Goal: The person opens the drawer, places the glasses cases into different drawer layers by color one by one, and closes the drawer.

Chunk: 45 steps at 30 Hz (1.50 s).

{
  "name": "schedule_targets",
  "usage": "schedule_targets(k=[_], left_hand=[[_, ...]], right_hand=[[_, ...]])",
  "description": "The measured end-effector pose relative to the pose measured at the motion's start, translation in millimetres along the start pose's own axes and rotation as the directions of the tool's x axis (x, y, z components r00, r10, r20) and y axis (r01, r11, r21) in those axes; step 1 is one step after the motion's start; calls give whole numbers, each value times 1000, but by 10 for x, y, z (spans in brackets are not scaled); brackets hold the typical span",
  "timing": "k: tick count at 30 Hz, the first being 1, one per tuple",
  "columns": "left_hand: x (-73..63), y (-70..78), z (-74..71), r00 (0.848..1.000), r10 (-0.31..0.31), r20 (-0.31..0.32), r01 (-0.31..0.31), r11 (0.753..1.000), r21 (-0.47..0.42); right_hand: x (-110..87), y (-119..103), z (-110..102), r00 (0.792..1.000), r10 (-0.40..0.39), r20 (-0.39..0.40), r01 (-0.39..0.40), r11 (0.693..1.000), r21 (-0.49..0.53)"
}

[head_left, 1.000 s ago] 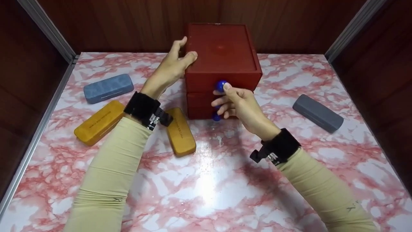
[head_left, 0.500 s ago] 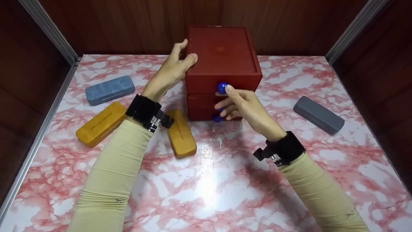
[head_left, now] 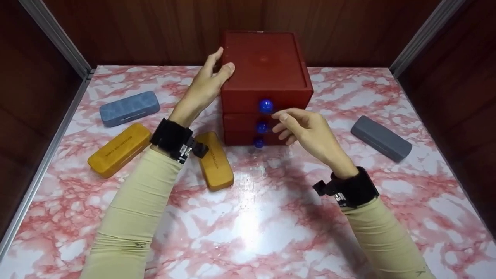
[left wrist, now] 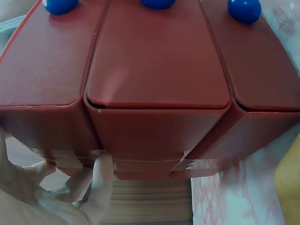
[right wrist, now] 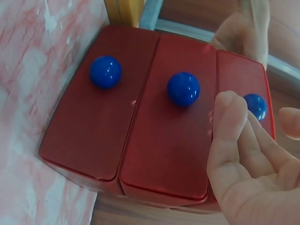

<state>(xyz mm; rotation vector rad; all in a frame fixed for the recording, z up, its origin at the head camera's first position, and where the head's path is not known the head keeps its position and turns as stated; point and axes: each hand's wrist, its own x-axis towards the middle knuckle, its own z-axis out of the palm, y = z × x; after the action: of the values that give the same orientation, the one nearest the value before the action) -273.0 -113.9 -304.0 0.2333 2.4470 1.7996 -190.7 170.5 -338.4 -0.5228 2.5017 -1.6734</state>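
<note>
A dark red box of stacked drawers (head_left: pixel 267 73) stands at the back of the table, its drawer fronts flush in the wrist views. Round blue knobs stick out of the fronts: the top knob (head_left: pixel 266 106), the middle knob (head_left: pixel 262 128) and the bottom knob (head_left: pixel 258 143). My left hand (head_left: pixel 203 87) rests against the box's left side, thumb at the top edge and fingers along the side. In front of the drawers is my right hand (head_left: pixel 312 133), its fingers loosely bent and holding nothing, just right of the top and middle knobs.
A blue case (head_left: pixel 130 108) and a yellow case (head_left: pixel 119 150) lie at the left. Another yellow case (head_left: pixel 215 161) lies in front of the box's left corner. At the right is a grey case (head_left: pixel 381 138). Wood-grain panels (head_left: pixel 155 31) enclose the marbled table.
My right hand has let go of the top knob and drawn back to the right and towards me. The left hand stays on the box's side.
</note>
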Motion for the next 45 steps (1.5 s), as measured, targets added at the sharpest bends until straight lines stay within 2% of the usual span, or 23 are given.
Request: schedule_targets(k=[7,11,14,17,22,26,29,32,37,45], left_hand=[[-124,-82,1,996,65,-54,-60,994,89],[-205,-133,14,987,148,-70,-144,988,55],[-241,-190,30,967,244,-75,-243,970,24],[-257,-259,51,936,347,-69,-346,938,24],[-310,-341,95,889,457,-45,-448,884,133],[-427,-310,132,873,486,-45,-467,859,208],[-512,-267,150,869,491,-57,-473,860,191],[-540,-261,162,867,493,-69,-480,865,149],[-518,-321,173,862,499,-88,-489,865,117],[-353,-599,194,851,514,-104,-500,855,136]], right_hand=[[-38,62,-14,999,-29,-38,30,999,24],[-56,86,-30,997,-36,-66,40,997,71],[-68,113,-44,995,-47,-85,55,994,94],[-73,144,-45,993,-56,-102,67,992,105],[-71,186,-22,992,-45,-116,58,992,109],[-61,210,-1,993,-24,-116,37,993,111],[-50,220,17,993,-13,-117,26,993,116],[-43,231,35,994,2,-113,12,993,119],[-31,269,81,994,49,-102,-39,994,106],[12,329,174,988,128,-83,-118,986,116]])
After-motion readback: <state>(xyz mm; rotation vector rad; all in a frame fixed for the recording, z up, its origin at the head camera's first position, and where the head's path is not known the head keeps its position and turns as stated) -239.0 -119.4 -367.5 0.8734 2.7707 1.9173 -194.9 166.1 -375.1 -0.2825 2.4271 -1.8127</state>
